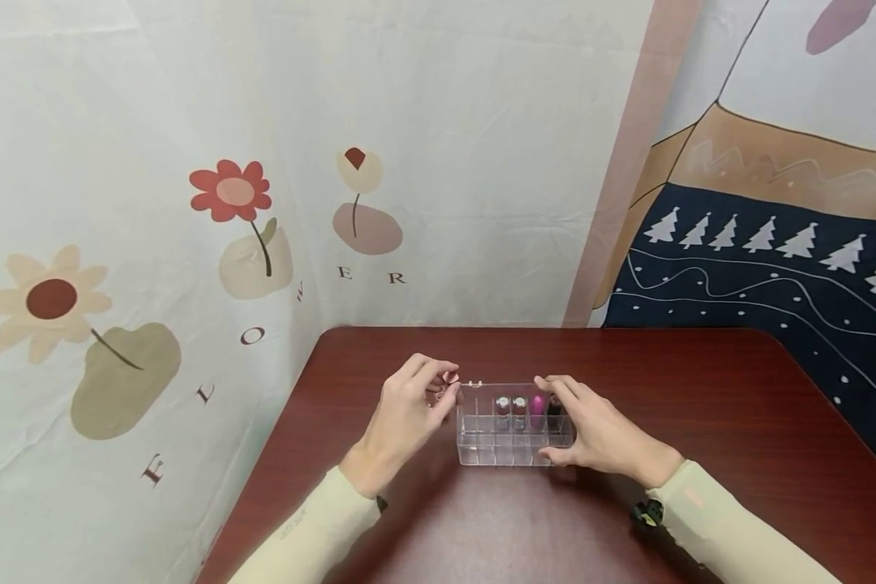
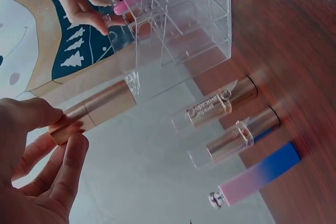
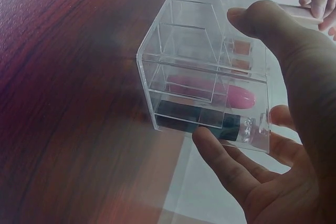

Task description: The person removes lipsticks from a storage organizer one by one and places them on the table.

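A clear lipstick organizer [image 1: 514, 454] with small compartments stands on the table. My left hand [image 1: 409, 405] pinches a rose-gold lipstick tube [image 2: 94, 113] between thumb and fingers, beside the organizer's back left corner. The right hand [image 1: 609, 430] grips the organizer's right end, thumb at the front and fingers behind. Upright in the back row are two silver-topped lipsticks [image 1: 511, 410], a bright pink tube [image 1: 537, 410] and, at the right end, a dark tube [image 3: 197, 119] with a clear end.
To the organizer's left in the left wrist view stand two clear-capped lipsticks [image 2: 220, 103] and a pink-to-blue tube [image 2: 260, 174] with a silver knob. The reddish-brown table [image 1: 438, 535] meets a flower-printed curtain [image 1: 453, 162] at the back.
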Tool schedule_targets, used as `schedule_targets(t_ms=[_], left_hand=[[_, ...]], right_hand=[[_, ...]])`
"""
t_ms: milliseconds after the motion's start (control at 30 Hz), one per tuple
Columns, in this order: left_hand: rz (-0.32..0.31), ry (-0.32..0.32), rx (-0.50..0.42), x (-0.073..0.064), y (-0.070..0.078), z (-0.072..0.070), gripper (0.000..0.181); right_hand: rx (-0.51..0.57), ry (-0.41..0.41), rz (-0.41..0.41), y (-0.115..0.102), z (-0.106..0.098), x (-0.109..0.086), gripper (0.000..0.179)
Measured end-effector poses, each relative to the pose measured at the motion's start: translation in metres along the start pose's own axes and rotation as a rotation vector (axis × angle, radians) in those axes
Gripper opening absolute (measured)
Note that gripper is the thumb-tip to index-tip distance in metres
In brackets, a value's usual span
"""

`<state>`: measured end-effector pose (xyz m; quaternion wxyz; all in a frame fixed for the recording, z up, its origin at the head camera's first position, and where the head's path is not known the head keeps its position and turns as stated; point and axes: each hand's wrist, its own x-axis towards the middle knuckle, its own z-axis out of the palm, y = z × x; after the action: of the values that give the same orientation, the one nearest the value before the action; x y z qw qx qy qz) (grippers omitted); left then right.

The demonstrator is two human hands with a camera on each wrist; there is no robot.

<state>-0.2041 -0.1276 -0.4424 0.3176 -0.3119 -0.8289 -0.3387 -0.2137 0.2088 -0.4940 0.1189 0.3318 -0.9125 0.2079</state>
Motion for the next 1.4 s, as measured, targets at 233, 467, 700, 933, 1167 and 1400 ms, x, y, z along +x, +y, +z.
schedule_targets(t_ms=[233,467,700,933,1167,1400], left_hand=[[-0.003,0.003,0.009,-0.004,-0.004,-0.005,0.025],[-0.024,-0.039,0.025,-0.013,-0.010,-0.007,0.026],[-0.048,-0.090,0.011,-0.022,-0.015,-0.010,0.019],[-0.032,-0.124,0.025,-0.033,-0.025,-0.006,0.022],[-0.062,-0.177,0.034,-0.040,-0.029,-0.002,0.020],[-0.073,-0.194,0.039,-0.042,-0.032,0.001,0.020]], right_hand=[[-0.001,-0.006,0.011,0.001,-0.002,-0.001,0.107],[-0.007,-0.018,0.016,0.002,-0.004,0.000,0.107],[-0.003,-0.019,0.007,0.001,-0.004,0.002,0.106],[0.003,-0.009,-0.013,0.001,-0.003,0.003,0.106],[0.000,-0.013,-0.003,0.000,-0.004,0.002,0.105],[0.000,-0.018,0.008,-0.001,-0.003,0.001,0.106]])
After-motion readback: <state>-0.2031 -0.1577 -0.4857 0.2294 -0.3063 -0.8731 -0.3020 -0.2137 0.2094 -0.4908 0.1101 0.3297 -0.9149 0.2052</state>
